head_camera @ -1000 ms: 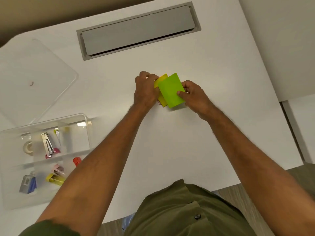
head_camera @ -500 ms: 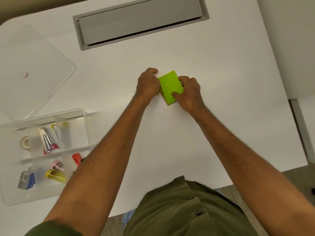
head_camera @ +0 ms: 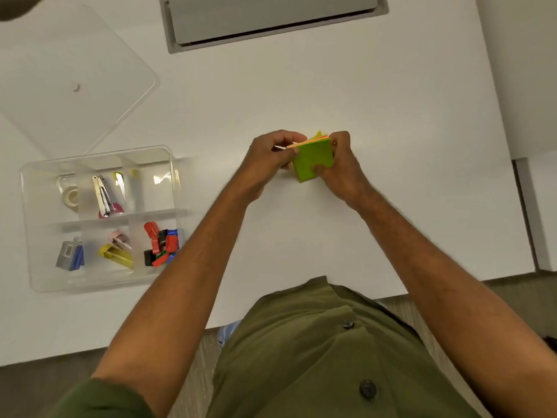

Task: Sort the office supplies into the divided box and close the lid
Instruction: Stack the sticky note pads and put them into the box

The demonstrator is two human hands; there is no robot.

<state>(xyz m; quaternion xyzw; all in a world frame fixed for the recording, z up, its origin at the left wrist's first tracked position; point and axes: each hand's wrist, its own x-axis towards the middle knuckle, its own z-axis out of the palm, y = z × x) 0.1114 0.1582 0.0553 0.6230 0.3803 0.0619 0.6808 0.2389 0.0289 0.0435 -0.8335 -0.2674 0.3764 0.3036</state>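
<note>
A stack of sticky notes [head_camera: 313, 159], green on top with orange and yellow layers under it, is held tilted just above the white table [head_camera: 391, 131]. My left hand [head_camera: 268, 158] pinches its left edge and my right hand [head_camera: 340, 167] grips its right side. The clear divided box [head_camera: 33, 279] stands open at the left, apart from both hands. Its compartments hold a tape roll [head_camera: 70, 196], a stapler [head_camera: 104, 196], a grey and blue sharpener [head_camera: 70, 256], a yellow staple remover [head_camera: 116, 254] and several red, blue and black binder clips [head_camera: 159, 244]. The clear lid [head_camera: 69, 79] lies flat behind the box.
A grey cable hatch [head_camera: 271, 16] is set into the table at the back. The table's front edge runs just before my green shirt [head_camera: 316, 357]. A second white surface [head_camera: 536, 70] adjoins on the right, with a gap between.
The fanned notes were squared into one stack and lifted off the table. Both hands closed in on its sides. The camera has dipped, so the box now shows more fully.
</note>
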